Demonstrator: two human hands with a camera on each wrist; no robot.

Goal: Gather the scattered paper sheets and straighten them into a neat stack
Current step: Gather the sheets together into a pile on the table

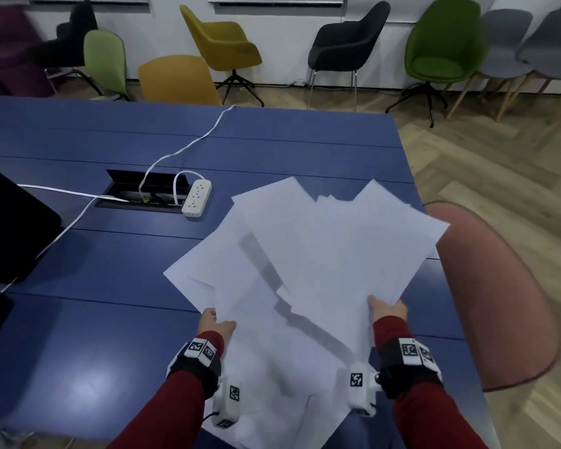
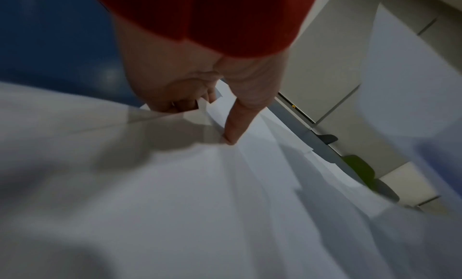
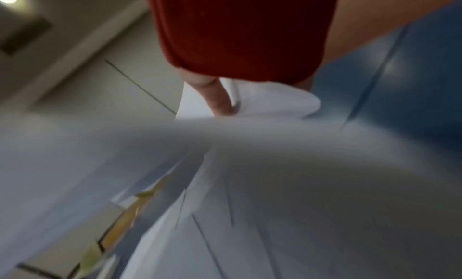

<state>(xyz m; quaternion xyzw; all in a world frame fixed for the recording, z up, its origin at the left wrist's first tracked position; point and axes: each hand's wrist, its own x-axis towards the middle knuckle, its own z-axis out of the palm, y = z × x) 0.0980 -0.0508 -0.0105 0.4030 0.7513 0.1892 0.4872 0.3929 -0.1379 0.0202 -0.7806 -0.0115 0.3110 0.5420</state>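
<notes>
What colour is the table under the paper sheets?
The table is dark blue, which shows best in the head view.

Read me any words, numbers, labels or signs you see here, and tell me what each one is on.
No readable text.
Sheets: blank on the sides that show.
Wrist tags: black-and-white square code patterns, no letters.
Power strip: no legible marking.
Small orange mark on a grey strip, left wrist view: too small to read.

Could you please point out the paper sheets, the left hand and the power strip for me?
paper sheets (image 1: 321,254), head view, on the middle of the fanned sheets.
left hand (image 1: 215,323), head view, on the back of the hand.
power strip (image 1: 197,198), head view, on its socket face.
</notes>
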